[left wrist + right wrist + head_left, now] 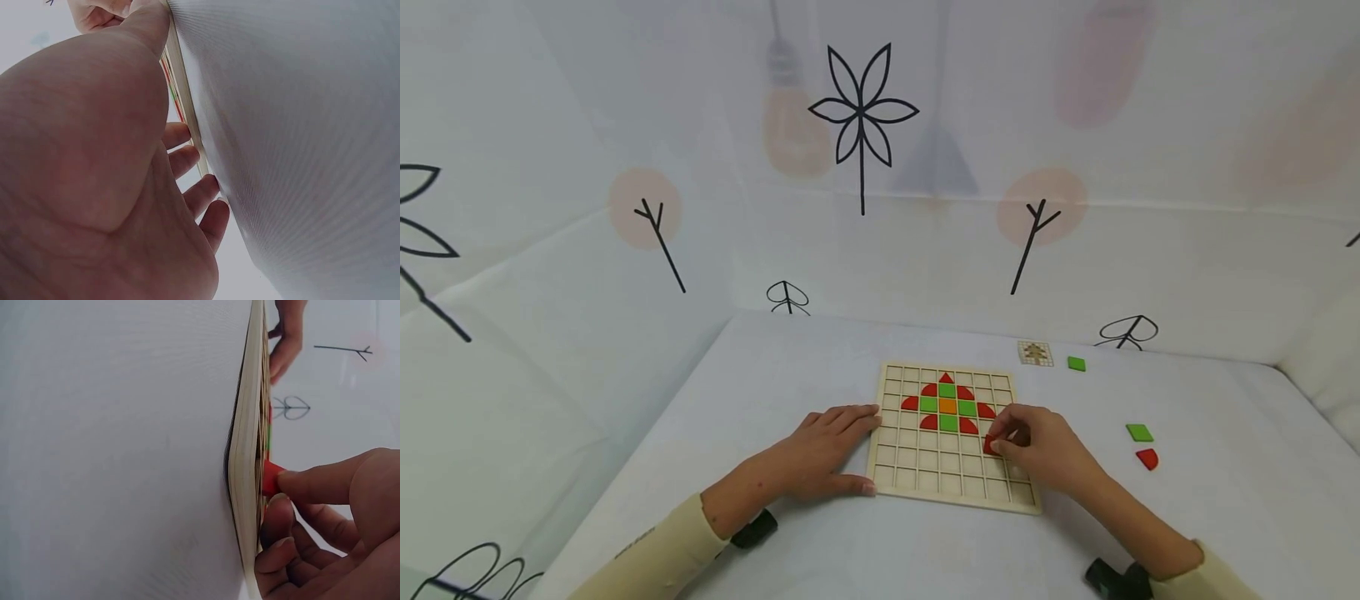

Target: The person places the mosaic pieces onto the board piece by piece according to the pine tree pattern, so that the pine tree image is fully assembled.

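Note:
A wooden grid board (917,482) lies on the white table, with red, green and orange tiles set in its upper middle cells. My right hand (1043,446) is over the board's right side and pinches a red tile (990,445) between thumb and fingers. In the right wrist view the red tile (271,477) meets the board's top face at the thumb tip. My left hand (823,454) rests at the board's left edge, fingers fairly straight, fingertips and thumb touching it. The left wrist view shows those fingers (203,195) against the board's side (181,87).
Right of the board lie a green tile (1139,432) and a red rounded tile (1147,458). Farther back are another green tile (1077,364) and a small pattern card (1035,353). A white printed cloth (925,267) hangs behind the table.

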Motion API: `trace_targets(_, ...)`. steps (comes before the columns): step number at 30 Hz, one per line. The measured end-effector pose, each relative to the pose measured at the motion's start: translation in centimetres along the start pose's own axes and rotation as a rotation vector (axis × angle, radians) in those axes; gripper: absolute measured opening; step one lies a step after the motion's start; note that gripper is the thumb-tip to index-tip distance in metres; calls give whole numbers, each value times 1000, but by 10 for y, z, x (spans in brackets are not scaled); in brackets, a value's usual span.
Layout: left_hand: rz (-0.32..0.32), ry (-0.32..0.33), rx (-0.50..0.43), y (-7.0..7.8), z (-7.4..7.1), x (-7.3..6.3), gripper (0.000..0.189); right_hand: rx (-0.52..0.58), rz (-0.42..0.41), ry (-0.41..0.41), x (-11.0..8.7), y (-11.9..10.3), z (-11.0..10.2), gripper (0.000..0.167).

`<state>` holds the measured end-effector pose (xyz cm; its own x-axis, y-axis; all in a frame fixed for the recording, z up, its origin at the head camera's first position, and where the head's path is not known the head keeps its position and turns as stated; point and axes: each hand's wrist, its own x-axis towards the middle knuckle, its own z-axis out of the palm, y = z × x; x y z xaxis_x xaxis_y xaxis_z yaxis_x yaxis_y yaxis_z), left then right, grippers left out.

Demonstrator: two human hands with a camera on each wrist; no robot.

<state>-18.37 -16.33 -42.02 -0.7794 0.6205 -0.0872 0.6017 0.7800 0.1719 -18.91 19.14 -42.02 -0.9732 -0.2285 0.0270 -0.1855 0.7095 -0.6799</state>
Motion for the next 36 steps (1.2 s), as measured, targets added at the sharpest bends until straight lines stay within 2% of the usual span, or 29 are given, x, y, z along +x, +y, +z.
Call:
trace_targets(16,19,10,6,-2,1,0,94,-68,-3,-6,-1,-3,-5,11)
trace_targets(21,36,19,0,-4,3,0,93,-90,-3,16,0,5,-23,9)
trace_targets(27,36,18,-1,-3,2,0,94,-130,1,85,3,22,-52,8)
trace_targets(36,29,13,-3,-3,3,1,93,-235,80,113,4,56,-96,18)
